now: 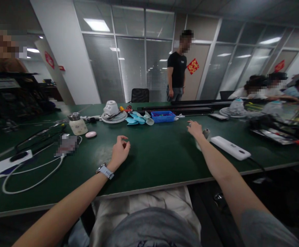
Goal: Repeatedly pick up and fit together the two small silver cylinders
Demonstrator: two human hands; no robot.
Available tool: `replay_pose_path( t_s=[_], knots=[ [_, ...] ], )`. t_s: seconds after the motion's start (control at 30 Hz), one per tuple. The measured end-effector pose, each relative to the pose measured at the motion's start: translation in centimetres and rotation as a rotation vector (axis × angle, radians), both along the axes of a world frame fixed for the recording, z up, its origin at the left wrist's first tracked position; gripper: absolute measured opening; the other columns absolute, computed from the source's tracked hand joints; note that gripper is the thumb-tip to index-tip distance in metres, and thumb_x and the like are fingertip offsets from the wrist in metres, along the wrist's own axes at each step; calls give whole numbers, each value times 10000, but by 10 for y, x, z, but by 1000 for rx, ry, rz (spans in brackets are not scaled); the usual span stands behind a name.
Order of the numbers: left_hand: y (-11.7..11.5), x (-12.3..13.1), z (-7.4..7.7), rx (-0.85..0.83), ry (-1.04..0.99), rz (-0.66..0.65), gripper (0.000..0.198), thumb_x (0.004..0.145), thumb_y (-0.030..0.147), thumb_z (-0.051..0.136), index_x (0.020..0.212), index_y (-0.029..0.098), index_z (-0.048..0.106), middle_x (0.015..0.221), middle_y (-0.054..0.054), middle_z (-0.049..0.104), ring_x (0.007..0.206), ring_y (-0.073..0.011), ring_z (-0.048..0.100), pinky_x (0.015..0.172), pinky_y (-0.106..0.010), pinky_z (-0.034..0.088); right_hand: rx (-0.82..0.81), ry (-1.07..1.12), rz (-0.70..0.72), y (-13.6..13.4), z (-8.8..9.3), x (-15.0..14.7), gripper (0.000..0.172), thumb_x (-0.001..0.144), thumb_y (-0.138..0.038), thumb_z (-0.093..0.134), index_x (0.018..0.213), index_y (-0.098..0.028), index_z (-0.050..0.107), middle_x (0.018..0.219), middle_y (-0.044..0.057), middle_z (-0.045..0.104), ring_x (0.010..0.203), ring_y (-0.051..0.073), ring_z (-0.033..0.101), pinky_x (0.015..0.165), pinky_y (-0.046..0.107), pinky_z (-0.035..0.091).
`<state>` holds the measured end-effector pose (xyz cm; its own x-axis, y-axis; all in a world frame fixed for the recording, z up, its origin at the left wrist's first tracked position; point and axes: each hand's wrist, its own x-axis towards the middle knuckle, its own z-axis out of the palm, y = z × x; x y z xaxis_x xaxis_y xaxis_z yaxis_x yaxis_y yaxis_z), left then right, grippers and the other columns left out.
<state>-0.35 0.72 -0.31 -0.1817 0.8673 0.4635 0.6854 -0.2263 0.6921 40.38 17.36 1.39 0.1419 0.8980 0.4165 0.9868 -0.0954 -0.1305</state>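
My left hand (121, 151) hovers over the green table, its fingers loosely curved and the thumb apart, with nothing visible in it. A watch (105, 170) is on that wrist. Farther right, my right hand (195, 129) reaches over the table with fingers stretched out to the left and nothing visibly held. Partly hidden behind the right wrist stands a clear container (206, 132); I cannot tell if the arm touches it. Beyond the hands lie a blue tray (162, 117) with small parts, light-blue fan blades (136, 118) and a white fan housing with its grille (113, 115).
A white power strip (230, 147) lies right of my right forearm. To the left are a floral bottle (77, 125), a pink oval object (91, 134) and a looped white cable (33, 190). Long black bars (180, 109) lie along the back. A person (177, 68) stands beyond the table.
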Motion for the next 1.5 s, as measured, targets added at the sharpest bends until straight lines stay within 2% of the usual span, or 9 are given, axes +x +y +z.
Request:
replay_pose_path(
  t_s=[0.13,0.27,0.4,0.5,0.67,0.8,0.97,1.27,1.5],
  knots=[
    [-2,1,1,-1,11,-3,239,843,306,491,1060,211,460,703,5,662,660,-192,642,645,-296,444,10,23,192,-14,3,-26,525,896,-280,576,1398,-167,469,1199,170,641,1140,292,591,963,450,416],
    [-3,2,2,16,17,-37,224,857,301,493,1059,212,461,694,17,653,651,-181,640,645,-291,444,47,187,568,-45,2,-82,653,819,-268,684,1419,-183,441,1092,110,689,1010,244,648,954,430,446],
    [-7,5,3,76,1,-119,254,882,357,511,1081,208,462,735,14,666,641,-158,629,622,-272,445,-30,448,1017,-91,-5,-147,771,779,-296,728,1459,-204,377,1024,64,690,865,183,662,858,367,506],
    [-11,9,4,159,16,-202,301,879,401,554,1100,211,480,843,-10,698,714,-152,644,660,-273,468,-94,582,1218,-123,-11,-181,849,738,-338,769,1469,-232,351,1028,48,680,863,173,659,842,360,516],
    [-15,17,6,222,-8,-351,371,843,349,638,1151,206,487,914,-31,716,922,-175,681,867,-328,503,-146,741,1254,-142,-22,-201,886,707,-370,792,1458,-204,352,976,43,673,910,186,652,866,373,510],
    [-16,17,8,181,-66,-372,422,811,377,682,1152,204,504,910,-35,709,899,-181,704,852,-325,532,-190,820,1267,-139,-29,-201,923,680,-365,812,1453,-216,330,978,34,678,942,195,655,860,373,514],
    [-19,16,12,197,-5,-409,459,783,370,719,1163,214,514,945,-35,717,896,-185,713,854,-331,541,-182,741,1261,-140,-31,-201,869,700,-363,798,1433,-222,353,956,24,675,909,197,649,840,375,509],
    [-18,22,6,214,-32,-324,236,812,283,670,960,214,499,876,-33,718,860,-196,718,820,-345,548,-191,734,1267,-142,-28,-201,861,704,-361,793,1426,-212,348,925,4,635,824,178,643,773,343,509],
    [-16,16,9,274,219,-305,183,819,274,671,987,219,622,1058,-57,702,968,-200,673,917,-376,507,-200,723,1264,-141,-30,-202,852,701,-376,797,1416,-226,360,931,8,630,847,184,630,769,341,503]
  ],
)
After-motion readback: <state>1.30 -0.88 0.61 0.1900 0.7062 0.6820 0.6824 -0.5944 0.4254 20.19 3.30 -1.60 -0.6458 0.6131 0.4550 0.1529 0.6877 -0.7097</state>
